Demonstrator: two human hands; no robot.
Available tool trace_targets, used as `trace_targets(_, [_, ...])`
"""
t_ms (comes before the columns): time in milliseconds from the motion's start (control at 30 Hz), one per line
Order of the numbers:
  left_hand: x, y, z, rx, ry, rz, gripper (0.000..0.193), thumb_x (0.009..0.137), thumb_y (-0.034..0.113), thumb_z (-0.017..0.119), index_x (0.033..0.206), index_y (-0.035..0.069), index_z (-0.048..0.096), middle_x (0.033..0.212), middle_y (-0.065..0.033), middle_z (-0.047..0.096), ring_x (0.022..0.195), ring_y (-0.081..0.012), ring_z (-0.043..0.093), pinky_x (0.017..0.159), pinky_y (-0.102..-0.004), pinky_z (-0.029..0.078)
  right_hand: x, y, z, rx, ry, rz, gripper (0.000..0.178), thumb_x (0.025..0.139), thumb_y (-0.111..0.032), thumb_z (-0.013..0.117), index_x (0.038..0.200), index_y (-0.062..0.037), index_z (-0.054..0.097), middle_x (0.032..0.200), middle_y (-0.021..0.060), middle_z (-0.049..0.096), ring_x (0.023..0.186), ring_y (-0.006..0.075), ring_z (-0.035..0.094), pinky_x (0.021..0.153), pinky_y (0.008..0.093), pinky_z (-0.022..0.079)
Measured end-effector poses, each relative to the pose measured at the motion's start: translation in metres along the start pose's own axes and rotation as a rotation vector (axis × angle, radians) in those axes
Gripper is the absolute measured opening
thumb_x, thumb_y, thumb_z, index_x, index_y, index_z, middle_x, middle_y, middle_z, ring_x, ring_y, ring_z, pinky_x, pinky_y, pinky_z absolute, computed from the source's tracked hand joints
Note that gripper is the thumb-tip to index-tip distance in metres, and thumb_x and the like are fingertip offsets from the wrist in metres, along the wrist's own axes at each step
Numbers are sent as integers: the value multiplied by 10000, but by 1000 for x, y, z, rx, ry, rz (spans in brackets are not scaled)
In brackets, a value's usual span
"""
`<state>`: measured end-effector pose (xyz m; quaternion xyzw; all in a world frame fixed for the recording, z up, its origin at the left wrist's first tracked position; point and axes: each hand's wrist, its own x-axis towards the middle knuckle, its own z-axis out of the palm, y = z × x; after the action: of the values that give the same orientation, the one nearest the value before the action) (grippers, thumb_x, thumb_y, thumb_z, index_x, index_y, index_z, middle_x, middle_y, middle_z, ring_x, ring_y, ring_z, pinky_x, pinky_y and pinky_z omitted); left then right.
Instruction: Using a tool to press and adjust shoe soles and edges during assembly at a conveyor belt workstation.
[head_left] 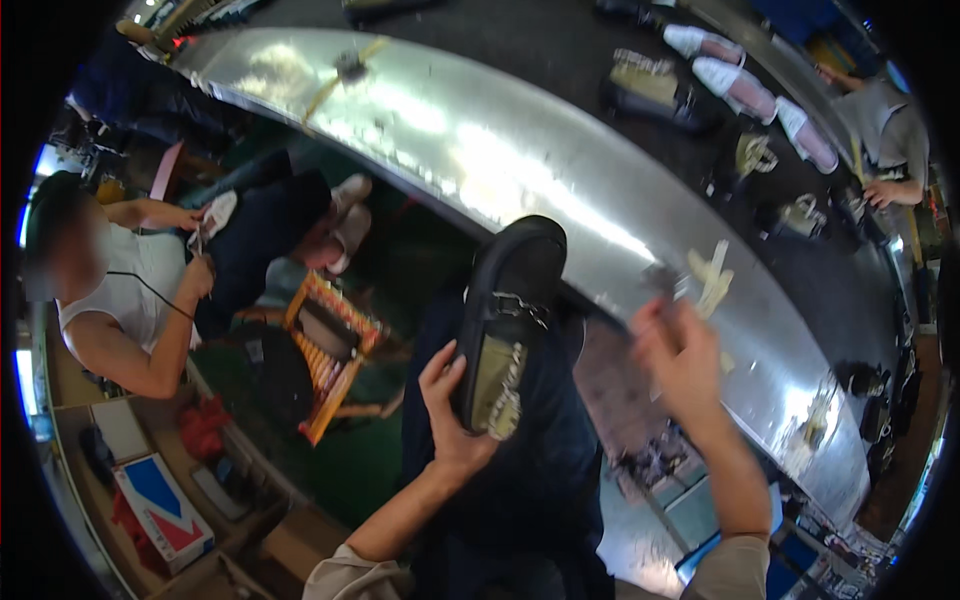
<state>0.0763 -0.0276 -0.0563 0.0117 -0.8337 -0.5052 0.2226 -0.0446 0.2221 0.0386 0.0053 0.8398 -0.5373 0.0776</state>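
Observation:
My left hand [452,405] is wrapped round the heel end of a shoe [512,310]. Its black rounded toe points away from me, and the rear part is olive green with pale lacing along its edge. A dark metallic-looking strap crosses the middle. The shoe is held up above my dark-clothed lap. To the right, my right hand [680,350] is raised by the metal bench edge, its fingers smeared by motion. A small dark object [660,280] shows at its fingertips, too blurred to name; whether the fingers grip it is unclear.
A shiny metal ledge [450,130] curves past me, beside a dark belt [540,50] carrying several shoes, including white ones [735,88]. On the left sits a person [130,270] working on a white shoe, near a patterned chair [335,350]. Lower left stands a box [165,510].

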Motion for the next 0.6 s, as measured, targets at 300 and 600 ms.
trace_targets(300, [-70,9,-52,-121,-548,-251,796,795,251,898,1437,80,459,1434,-195,478,1295,-371,554,1055,-423,502,-114,37,87,-334,-109,89,331,874,-297,834,983,-73,615,829,40,703,655,239,678,619,365,525])
trace_targets(600, [-5,-30,17,-251,-285,-783,340,1068,273,511,1271,8,576,1152,-190,704,1101,-341,680,916,-400,511,-133,48,101,192,-300,161,270,879,-69,813,1006,-65,575,875,6,617,702,74,576,627,263,454])
